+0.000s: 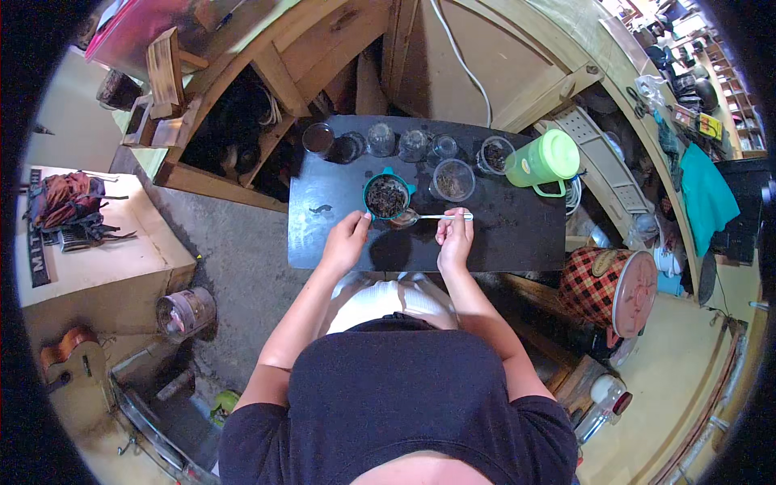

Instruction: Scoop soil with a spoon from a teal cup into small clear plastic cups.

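My left hand (pixel 348 238) has its fingers closed on the near rim of a teal strainer-like cup (pixel 388 194), which holds dark, crumbly material. In my right hand (pixel 454 237) is the handle of a metal spoon (pixel 427 216). The spoon's bowl lies just below the cup's near right side; whether they touch cannot be told. Behind the spoon stands a clear plastic container (pixel 453 180) with brownish bits in it. Another clear cup (pixel 496 153) with dark material is near a green lidded pitcher (pixel 545 159). Several glasses or jars, among them a clear one (pixel 381 139), line the far edge.
The dark table (pixel 515 233) bears all these vessels. Wooden framing (pixel 221 193) borders it at the far left, and a plaid cooler jug (pixel 597 290) stands off its right end. A white cord (pixel 464 57) hangs behind. On the floor at left is a bucket-like container (pixel 187 313).
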Action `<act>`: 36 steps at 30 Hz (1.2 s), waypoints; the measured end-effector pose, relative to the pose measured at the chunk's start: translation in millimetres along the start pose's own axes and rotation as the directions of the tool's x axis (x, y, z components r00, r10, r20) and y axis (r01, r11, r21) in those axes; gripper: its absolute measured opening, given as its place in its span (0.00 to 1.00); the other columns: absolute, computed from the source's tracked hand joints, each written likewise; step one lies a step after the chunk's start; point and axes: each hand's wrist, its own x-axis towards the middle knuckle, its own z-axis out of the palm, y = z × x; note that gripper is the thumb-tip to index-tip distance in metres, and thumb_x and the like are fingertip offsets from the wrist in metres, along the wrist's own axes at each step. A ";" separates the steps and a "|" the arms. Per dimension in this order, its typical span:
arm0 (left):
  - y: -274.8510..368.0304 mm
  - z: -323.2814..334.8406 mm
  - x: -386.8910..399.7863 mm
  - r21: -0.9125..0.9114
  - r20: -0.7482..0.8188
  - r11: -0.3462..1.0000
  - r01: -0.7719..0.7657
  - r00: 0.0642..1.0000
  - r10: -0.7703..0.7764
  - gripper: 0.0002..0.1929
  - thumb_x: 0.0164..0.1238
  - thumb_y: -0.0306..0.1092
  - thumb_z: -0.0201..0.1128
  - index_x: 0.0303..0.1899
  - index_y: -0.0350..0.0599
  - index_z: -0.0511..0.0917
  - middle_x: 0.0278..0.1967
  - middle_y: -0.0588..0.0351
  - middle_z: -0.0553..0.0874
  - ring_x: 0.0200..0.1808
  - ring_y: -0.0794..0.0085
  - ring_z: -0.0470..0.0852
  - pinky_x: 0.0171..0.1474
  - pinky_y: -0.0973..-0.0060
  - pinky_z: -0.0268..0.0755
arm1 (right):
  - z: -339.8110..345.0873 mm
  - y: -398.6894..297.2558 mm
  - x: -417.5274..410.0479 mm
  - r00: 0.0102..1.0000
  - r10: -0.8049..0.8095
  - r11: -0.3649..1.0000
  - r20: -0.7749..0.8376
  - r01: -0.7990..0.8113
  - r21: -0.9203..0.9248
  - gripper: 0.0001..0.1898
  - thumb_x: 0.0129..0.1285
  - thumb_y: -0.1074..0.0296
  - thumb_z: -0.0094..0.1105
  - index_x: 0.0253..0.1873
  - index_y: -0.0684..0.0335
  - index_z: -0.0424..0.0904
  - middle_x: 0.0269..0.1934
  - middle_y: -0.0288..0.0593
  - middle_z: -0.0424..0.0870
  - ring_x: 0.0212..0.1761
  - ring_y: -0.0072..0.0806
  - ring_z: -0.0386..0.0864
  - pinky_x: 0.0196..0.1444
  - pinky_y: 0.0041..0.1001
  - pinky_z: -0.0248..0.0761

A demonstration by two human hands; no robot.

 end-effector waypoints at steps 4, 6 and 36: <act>-0.1 -0.5 2.5 -0.001 0.001 1.000 0.011 1.000 -0.011 0.18 0.76 0.46 0.52 0.34 0.40 0.77 0.21 0.61 0.75 0.25 0.79 0.72 0.30 0.77 0.65 | -1.6 -17.6 -5.0 1.000 0.002 1.000 -0.017 -0.003 -0.016 0.16 0.77 0.53 0.41 0.40 0.59 0.69 0.19 0.32 0.65 0.17 0.14 0.61 0.16 0.17 0.51; 1.7 -0.2 3.2 0.003 0.012 1.000 0.016 1.000 -0.016 0.18 0.76 0.46 0.52 0.34 0.40 0.77 0.21 0.61 0.75 0.25 0.79 0.72 0.30 0.77 0.65 | -2.3 -25.7 -7.8 0.999 0.007 0.999 -0.034 -0.008 -0.038 0.16 0.76 0.53 0.42 0.39 0.59 0.69 0.18 0.31 0.64 0.16 0.14 0.60 0.16 0.16 0.51; -6.4 6.0 -2.4 0.112 0.124 0.994 -0.021 0.992 0.007 0.20 0.74 0.48 0.51 0.33 0.39 0.76 0.22 0.55 0.78 0.26 0.72 0.77 0.33 0.71 0.68 | 13.0 -37.6 37.0 0.977 0.085 0.996 0.194 -0.078 -0.042 0.17 0.76 0.53 0.43 0.40 0.61 0.71 0.19 0.32 0.66 0.17 0.15 0.61 0.17 0.17 0.52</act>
